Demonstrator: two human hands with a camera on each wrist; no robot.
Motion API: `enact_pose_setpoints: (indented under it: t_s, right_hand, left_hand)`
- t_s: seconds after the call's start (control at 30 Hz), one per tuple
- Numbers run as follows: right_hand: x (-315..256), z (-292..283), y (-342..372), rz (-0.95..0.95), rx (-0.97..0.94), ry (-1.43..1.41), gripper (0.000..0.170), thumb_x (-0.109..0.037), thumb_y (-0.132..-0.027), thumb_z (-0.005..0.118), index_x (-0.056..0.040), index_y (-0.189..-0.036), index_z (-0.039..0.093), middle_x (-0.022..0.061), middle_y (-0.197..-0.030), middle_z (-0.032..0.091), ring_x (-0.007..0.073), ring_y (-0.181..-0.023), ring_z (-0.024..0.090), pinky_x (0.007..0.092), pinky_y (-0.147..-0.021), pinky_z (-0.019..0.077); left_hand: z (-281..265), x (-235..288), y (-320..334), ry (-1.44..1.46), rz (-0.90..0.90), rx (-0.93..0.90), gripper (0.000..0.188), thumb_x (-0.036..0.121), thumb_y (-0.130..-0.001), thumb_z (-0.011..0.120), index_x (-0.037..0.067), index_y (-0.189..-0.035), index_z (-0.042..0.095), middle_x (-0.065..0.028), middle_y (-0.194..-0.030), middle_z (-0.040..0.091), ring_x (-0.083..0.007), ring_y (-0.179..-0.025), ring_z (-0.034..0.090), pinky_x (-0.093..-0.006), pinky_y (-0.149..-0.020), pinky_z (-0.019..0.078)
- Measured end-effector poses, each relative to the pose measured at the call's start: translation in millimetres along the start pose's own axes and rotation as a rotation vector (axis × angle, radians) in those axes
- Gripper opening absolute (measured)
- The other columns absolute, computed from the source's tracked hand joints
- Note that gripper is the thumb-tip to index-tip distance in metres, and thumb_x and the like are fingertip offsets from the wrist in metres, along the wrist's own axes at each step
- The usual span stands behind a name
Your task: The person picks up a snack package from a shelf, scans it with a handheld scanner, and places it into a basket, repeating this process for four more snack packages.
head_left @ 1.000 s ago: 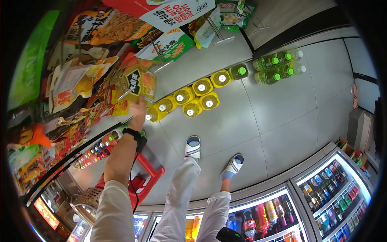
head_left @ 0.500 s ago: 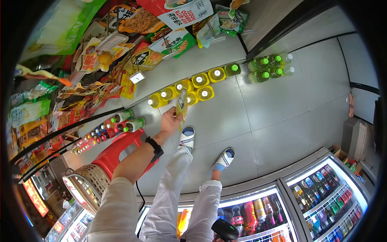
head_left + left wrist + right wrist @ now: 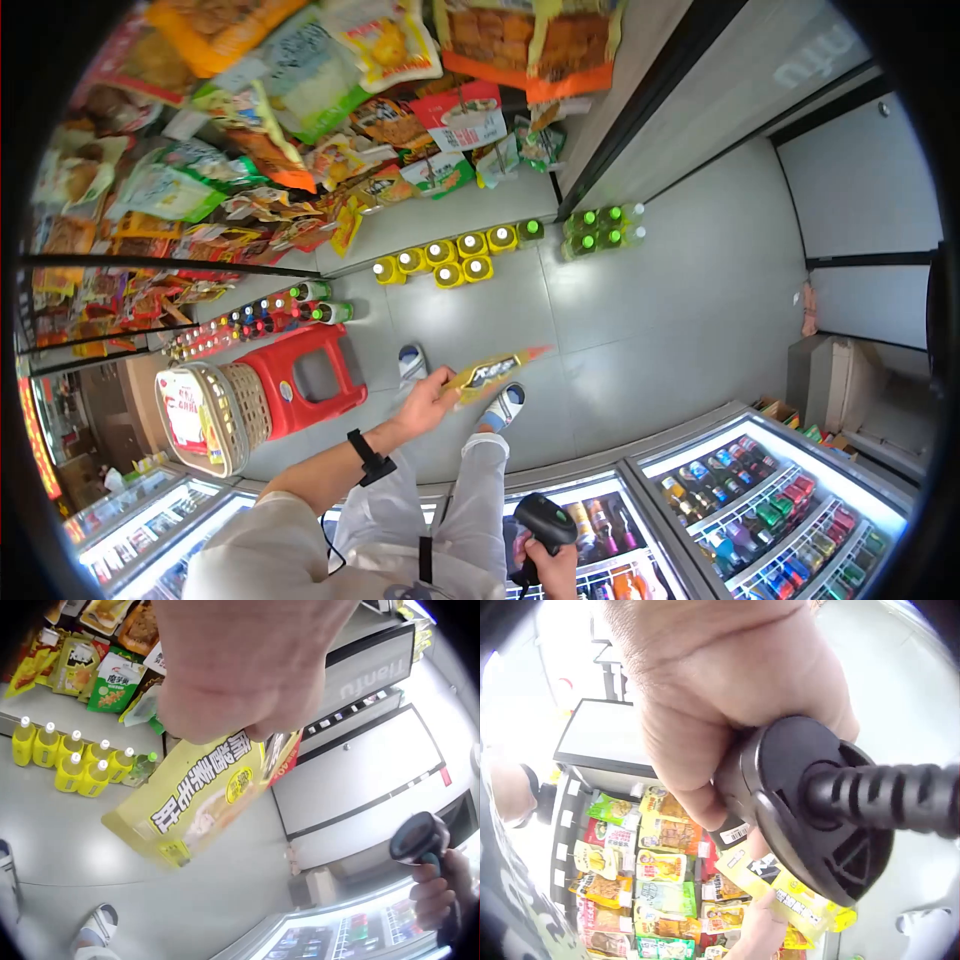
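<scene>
Out in front of the body, my left hand (image 3: 428,402) pinches a yellow snack bag (image 3: 488,376) by one end. In the left wrist view the bag (image 3: 196,796) hangs from the fingers, its large dark lettering on the near face. My right hand (image 3: 552,568) grips the handle of a black barcode scanner (image 3: 545,518), held near the waist with its head toward the bag's side. The right wrist view shows the scanner's handle end (image 3: 802,802) with a ribbed cable, and the bag (image 3: 780,889) beyond it in the left hand (image 3: 763,927).
Hanging snack bags (image 3: 310,75) fill the rack on the left. Yellow bottles (image 3: 440,252) and green-capped bottles (image 3: 603,230) stand on the floor. A red stool (image 3: 305,375) and a basket (image 3: 245,405) are at lower left. Lit drink coolers (image 3: 760,500) line the near side.
My left hand has drawn the yellow snack bag away from the rack, toward my body and rightward. My right hand and the barcode scanner have come up into fuller view.
</scene>
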State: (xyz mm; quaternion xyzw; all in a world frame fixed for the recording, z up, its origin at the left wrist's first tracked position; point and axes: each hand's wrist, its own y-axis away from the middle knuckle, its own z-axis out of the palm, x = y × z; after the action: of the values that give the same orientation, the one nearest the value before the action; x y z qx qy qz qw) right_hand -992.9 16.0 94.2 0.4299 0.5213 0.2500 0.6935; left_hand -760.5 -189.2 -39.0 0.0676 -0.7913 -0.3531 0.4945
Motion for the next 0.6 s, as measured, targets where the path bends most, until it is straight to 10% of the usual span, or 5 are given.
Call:
enact_pose_setpoints:
  t_s: [0.33, 0.53, 0.6]
  right_hand:
    - [-61.1, 54.4, 42.6, -0.502, -0.009, -0.352, 0.050, -0.005, -0.070, 0.062, 0.0050, -0.118, 0.052, 0.0181, -0.109, 0.062, 0.0262, -0.100, 0.060, 0.0379, -0.096, 0.0417]
    - [-85.8, 109.0, 67.2, -0.733, -0.241, -0.101, 0.057, -0.020, -0.074, 0.066, 0.0034, -0.123, 0.047, 0.0205, -0.145, 0.031, 0.0321, -0.138, 0.023, 0.0497, -0.113, 0.0192]
    - [-87.2, 124.6, 79.2, -0.708, -0.263, -0.077, 0.047, -0.020, -0.074, 0.066, 0.0011, -0.114, 0.053, 0.0184, -0.135, 0.044, 0.0272, -0.128, 0.040, 0.0419, -0.109, 0.0297]
  left_hand:
    - [-70.3, 66.7, 109.1, 0.662, 0.167, -0.278, 0.036, 0.002, -0.087, 0.056, -0.003, -0.122, 0.050, -0.0069, -0.115, 0.059, -0.0127, -0.107, 0.051, -0.0285, -0.096, 0.0398]
    - [-137.5, 82.6, 162.3, 0.549, 0.436, -0.280, 0.039, 0.002, -0.088, 0.055, -0.002, -0.126, 0.047, -0.0042, -0.120, 0.057, -0.0108, -0.110, 0.050, -0.0288, -0.098, 0.0387]
    - [-156.6, 88.3, 192.1, 0.601, 0.458, -0.332, 0.038, 0.003, -0.088, 0.056, -0.003, -0.125, 0.047, -0.0036, -0.118, 0.057, -0.0094, -0.108, 0.050, -0.0279, -0.096, 0.0389]
